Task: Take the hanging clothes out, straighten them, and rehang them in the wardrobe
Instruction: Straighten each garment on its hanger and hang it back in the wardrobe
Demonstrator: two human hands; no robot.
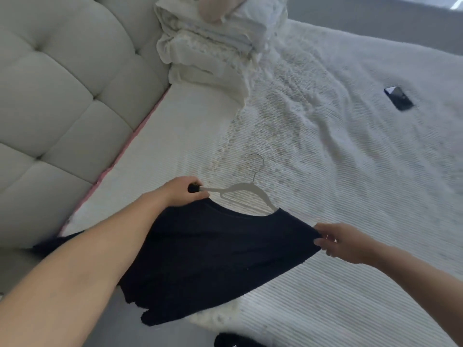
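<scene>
A black T-shirt (pixel 215 256) lies spread over the near edge of the white bed (pixel 350 171). A white hanger (pixel 246 190) with a metal hook sticks out of its neck opening; one hanger arm is inside the right shoulder. My left hand (pixel 179 192) grips the shirt's left shoulder together with the hanger's left tip. My right hand (pixel 343 242) pinches the fabric at the right shoulder edge. The shirt's hem hangs off the bed's edge toward me.
A tufted grey headboard (pixel 57 91) runs along the left. A pile of folded white bedding (pixel 215 43) sits at the head of the bed. A black phone (pixel 398 97) lies on the cover at the right. A dark object (pixel 235 341) shows on the floor below.
</scene>
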